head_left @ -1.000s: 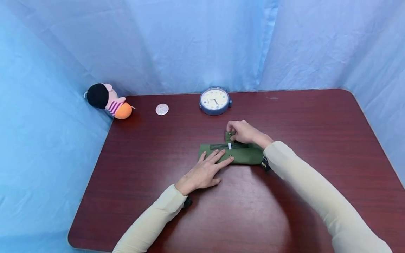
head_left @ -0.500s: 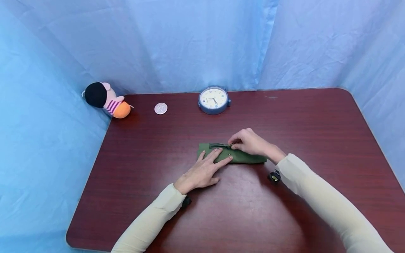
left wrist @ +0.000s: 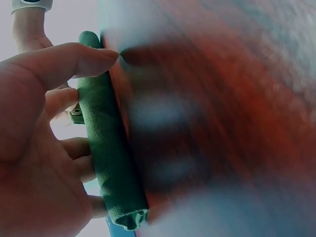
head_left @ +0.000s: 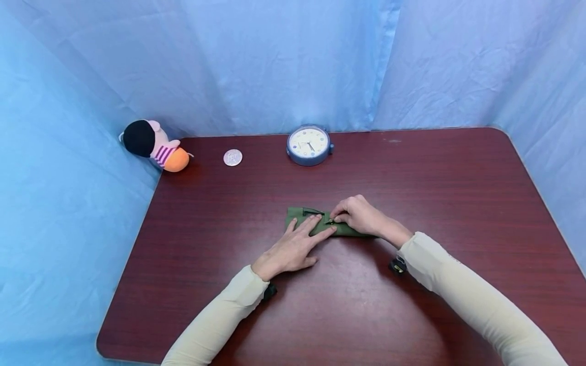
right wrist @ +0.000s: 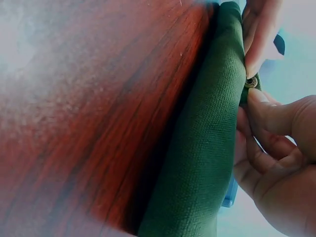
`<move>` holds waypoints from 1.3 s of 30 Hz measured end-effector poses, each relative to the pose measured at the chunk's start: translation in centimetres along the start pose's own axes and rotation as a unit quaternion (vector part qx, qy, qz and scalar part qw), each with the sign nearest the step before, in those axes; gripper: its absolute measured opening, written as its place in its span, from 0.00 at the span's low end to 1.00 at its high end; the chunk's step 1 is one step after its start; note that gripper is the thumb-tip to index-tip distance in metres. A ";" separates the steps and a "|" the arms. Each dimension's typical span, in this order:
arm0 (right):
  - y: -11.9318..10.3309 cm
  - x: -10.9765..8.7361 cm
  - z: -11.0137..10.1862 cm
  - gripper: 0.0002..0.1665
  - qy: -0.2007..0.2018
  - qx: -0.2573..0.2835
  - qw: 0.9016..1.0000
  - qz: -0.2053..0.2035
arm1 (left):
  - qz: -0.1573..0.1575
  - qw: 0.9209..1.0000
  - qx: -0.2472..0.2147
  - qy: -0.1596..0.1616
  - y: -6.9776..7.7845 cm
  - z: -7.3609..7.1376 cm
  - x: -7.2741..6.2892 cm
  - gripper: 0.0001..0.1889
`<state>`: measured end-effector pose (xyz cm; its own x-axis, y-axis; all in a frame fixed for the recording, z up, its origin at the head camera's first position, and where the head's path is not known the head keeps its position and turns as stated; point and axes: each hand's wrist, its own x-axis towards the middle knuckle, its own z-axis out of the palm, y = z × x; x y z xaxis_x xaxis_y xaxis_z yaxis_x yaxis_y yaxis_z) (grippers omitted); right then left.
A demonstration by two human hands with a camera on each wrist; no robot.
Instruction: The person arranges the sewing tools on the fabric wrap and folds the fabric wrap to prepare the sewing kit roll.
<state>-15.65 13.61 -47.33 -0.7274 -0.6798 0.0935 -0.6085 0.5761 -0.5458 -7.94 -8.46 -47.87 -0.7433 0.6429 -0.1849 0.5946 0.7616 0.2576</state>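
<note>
A green fabric pouch lies flat across the middle of the table. My left hand rests on its left part with fingers spread and nearly straight. With thumb and forefinger, my right hand pinches a small green snap tab low over the pouch's front face. The right wrist view shows the metal snap on the tab between thumb and fingertip. Seen from the left wrist, the near edge of the pouch stands like a thick roll, its end slightly gaping. Part of the pouch's right side is hidden under the right hand.
A round blue clock lies face up near the table's back edge. Left of it is a pale round disc. A plush toy sits at the back left corner. Blue curtains surround the dark red table.
My right hand has brought the tab from upright behind the pouch down toward me onto its front, folding over the dark opening. My left hand has stayed in place.
</note>
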 end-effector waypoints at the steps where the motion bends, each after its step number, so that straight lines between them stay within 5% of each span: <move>1: 0.0 -0.1 0.0 0.06 0.001 -0.001 1.000 0.000 | 0.000 1.000 0.000 -0.001 0.0 0.0 0.0 0.42; 17: 0.1 -0.8 0.6 0.07 0.022 -0.079 0.993 -0.091 | -0.005 1.000 0.001 -0.009 -0.1 0.0 0.1 0.42; 24: -0.2 -1.3 0.1 0.10 -0.001 -0.170 0.970 -0.176 | -0.003 1.000 -0.002 -0.015 0.0 -0.1 -0.1 0.41; 29: -0.7 -2.0 -0.3 0.22 -0.035 -0.229 0.953 -0.193 | -0.008 1.000 -0.010 -0.027 0.0 -0.1 -0.1 0.41; 34: -0.4 -2.0 0.4 0.23 -0.012 -0.262 0.940 -0.217 | -0.009 0.999 -0.010 -0.031 0.0 -0.2 0.0 0.42; 39: -0.4 -2.2 1.1 0.22 0.002 -0.266 0.938 -0.224 | -0.003 1.000 -0.004 -0.028 -0.1 -0.2 -0.2 0.42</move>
<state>-13.49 14.38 -48.19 -0.3613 -0.9068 0.2172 -0.9248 0.3783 0.0408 -7.86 -8.68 -47.68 -0.7285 0.6417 -0.2395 0.5875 0.7652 0.2633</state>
